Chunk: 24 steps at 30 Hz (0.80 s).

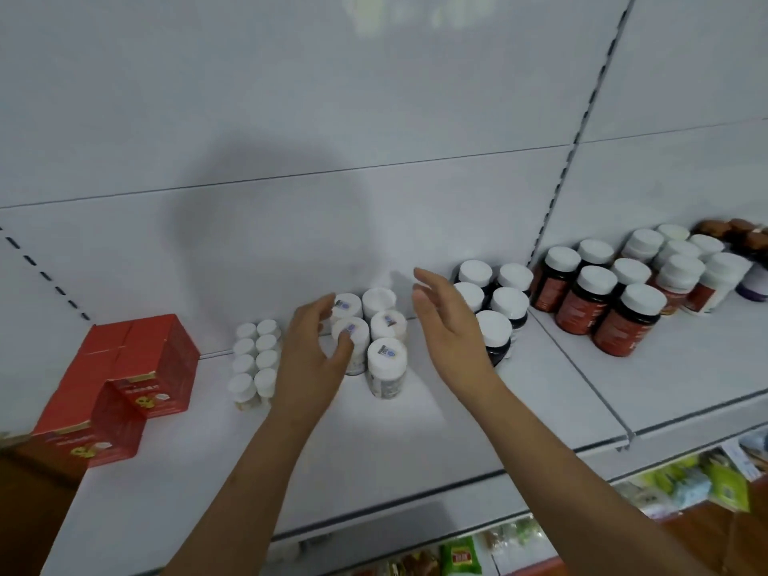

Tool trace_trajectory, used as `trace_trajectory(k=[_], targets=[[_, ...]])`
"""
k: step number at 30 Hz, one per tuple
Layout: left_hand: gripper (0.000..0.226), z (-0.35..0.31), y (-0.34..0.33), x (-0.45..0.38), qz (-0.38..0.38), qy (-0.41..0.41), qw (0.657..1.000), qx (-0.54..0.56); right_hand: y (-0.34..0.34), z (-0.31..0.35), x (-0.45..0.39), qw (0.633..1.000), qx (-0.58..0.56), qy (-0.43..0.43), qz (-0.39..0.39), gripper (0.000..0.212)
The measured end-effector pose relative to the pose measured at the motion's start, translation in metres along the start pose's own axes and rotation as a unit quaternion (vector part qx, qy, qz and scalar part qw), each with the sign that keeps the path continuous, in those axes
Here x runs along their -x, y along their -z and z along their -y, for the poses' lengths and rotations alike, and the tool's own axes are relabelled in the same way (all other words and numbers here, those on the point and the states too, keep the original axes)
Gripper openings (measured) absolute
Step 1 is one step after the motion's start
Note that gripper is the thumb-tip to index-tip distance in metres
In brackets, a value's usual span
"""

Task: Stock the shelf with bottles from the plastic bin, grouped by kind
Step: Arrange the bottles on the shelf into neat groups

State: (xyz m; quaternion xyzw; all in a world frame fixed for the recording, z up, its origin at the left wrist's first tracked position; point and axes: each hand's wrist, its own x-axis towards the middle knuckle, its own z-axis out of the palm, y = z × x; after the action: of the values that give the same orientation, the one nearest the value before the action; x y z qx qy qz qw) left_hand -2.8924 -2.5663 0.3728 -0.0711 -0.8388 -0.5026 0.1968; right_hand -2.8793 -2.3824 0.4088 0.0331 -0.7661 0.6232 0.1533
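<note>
Five white bottles with stickered caps (386,363) stand in two rows at the back middle of the white shelf (407,446). My left hand (309,359) is at their left side, fingers loosely curved, the thumb tip touching the front-left bottle (353,332). My right hand (451,330) hovers to the right of that group with straight fingers, holding nothing. It partly hides the dark bottles with white caps (509,303) behind it. The plastic bin is out of view.
Small white-capped bottles (253,359) stand in two rows left of my left hand. Red boxes (137,359) are stacked at the far left. Red-labelled dark bottles (623,322) and other bottles fill the right shelf section. Packaged goods (457,555) lie on the shelf below.
</note>
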Motion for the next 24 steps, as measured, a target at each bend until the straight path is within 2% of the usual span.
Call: trace_trajectory(k=[2, 4, 6, 9, 10, 14, 17, 20, 21, 24], targets=[[0.037, -0.025, -0.008, 0.006, -0.004, -0.045, 0.999, 0.029, 0.021, 0.012, 0.003, 0.998, 0.024, 0.041, -0.048, 0.030], [0.038, -0.045, -0.025, 0.016, 0.036, -0.061, 0.996, 0.059, 0.046, 0.015, 0.004, 0.992, 0.052, 0.050, -0.100, 0.028], [0.046, -0.054, -0.049, 0.026, 0.090, -0.059, 0.991, 0.084, 0.073, 0.012, 0.005, 0.987, 0.085, 0.026, -0.138, 0.029], [0.075, -0.058, -0.092, 0.040, 0.163, -0.054, 0.981, 0.088, 0.107, -0.004, 0.009, 0.981, 0.079, -0.063, -0.168, 0.022], [0.086, -0.057, -0.106, 0.043, 0.179, -0.048, 0.980, 0.073, 0.116, -0.013, 0.010, 0.979, 0.061, -0.104, -0.167, 0.024], [0.122, -0.044, -0.149, 0.044, 0.227, 0.014, 0.972, 0.061, 0.139, -0.065, -0.003, 0.964, 0.005, -0.237, -0.117, 0.059], [0.128, -0.038, -0.169, 0.039, 0.237, 0.036, 0.970, 0.046, 0.137, -0.089, -0.033, 0.963, -0.063, -0.257, -0.054, 0.066], [0.122, -0.042, -0.180, 0.038, 0.216, 0.047, 0.974, 0.053, 0.133, -0.107, -0.065, 0.962, -0.067, -0.264, -0.017, 0.099], [0.122, -0.044, -0.183, 0.038, 0.213, 0.051, 0.974, 0.061, 0.137, -0.111, -0.072, 0.960, -0.075, -0.268, -0.012, 0.098], [0.124, -0.049, -0.193, 0.038, 0.218, 0.066, 0.969, 0.093, 0.153, -0.119, -0.089, 0.939, -0.166, -0.299, 0.022, 0.062]])
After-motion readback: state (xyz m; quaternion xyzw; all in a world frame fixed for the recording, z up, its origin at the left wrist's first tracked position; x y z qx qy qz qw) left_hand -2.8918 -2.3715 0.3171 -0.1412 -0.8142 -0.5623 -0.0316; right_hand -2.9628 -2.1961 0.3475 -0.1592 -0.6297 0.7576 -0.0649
